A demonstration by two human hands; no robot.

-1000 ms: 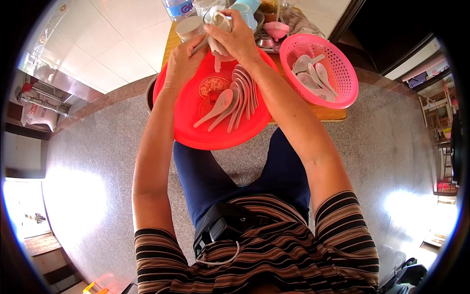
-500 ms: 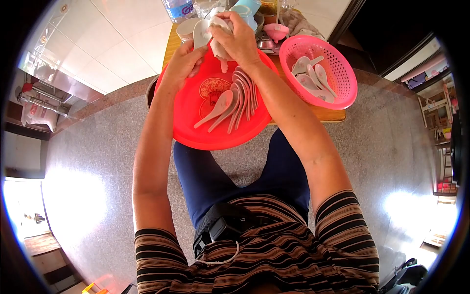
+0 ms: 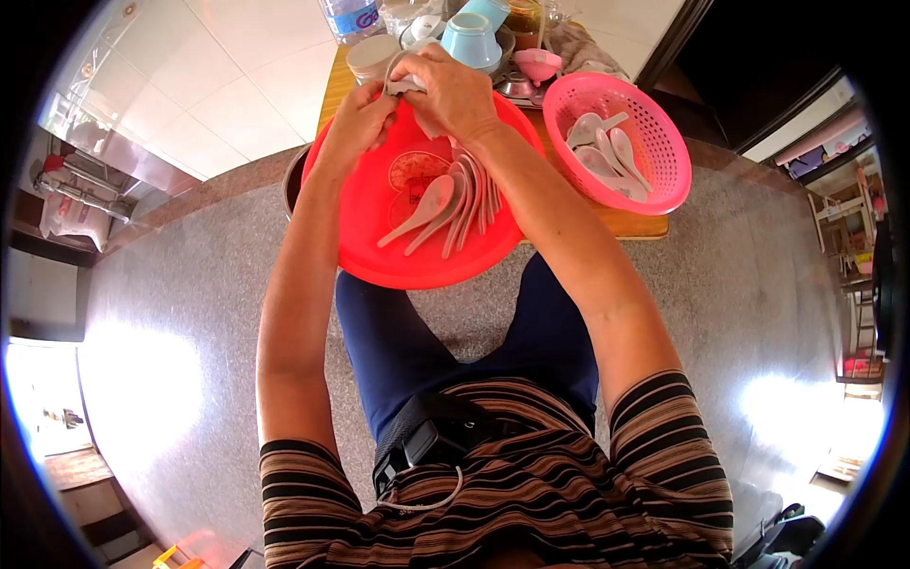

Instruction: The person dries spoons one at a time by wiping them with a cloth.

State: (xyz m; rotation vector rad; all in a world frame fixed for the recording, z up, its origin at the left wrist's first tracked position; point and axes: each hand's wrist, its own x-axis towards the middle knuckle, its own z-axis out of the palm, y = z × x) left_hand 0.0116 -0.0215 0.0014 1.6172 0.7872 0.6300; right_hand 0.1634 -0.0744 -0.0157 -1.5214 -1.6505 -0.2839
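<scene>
- The left hand (image 3: 355,123) is closed, its fingers clamped on a pale spoon (image 3: 391,74) that shows nearly edge-on (most of it is hidden by the fingers and the cloth).
- The right hand (image 3: 453,90) is closed on a white cloth (image 3: 413,86), bunched against that spoon; a loose part hangs below the palm.
- Both hands are close together over the far part of a red basin (image 3: 370,223), with the held spoon by its far rim.
- The basin sits at the near edge of the wooden table (image 3: 646,225), towards the left, and juts out past that edge over the person's lap.
- Inside the basin, a fanned row of spoons (image 3: 436,197) lies in its right half, overlapping, with handles towards the near rim (the exact count is hard to tell).
- A pink basket (image 3: 666,137) with a perforated wall stands near the table's near right corner, just right of the basin, holding several loose white spoons (image 3: 622,149), one handle pointing the other way from the rest.
- Beyond the basin, towards the table's far edge, are a jar with a pale lid (image 3: 373,52), a plastic bottle (image 3: 352,19) and light blue cups (image 3: 470,42).
- Right of the cups are a pink funnel (image 3: 537,64) and a crumpled brownish cloth (image 3: 585,49) (partly behind the basket).
</scene>
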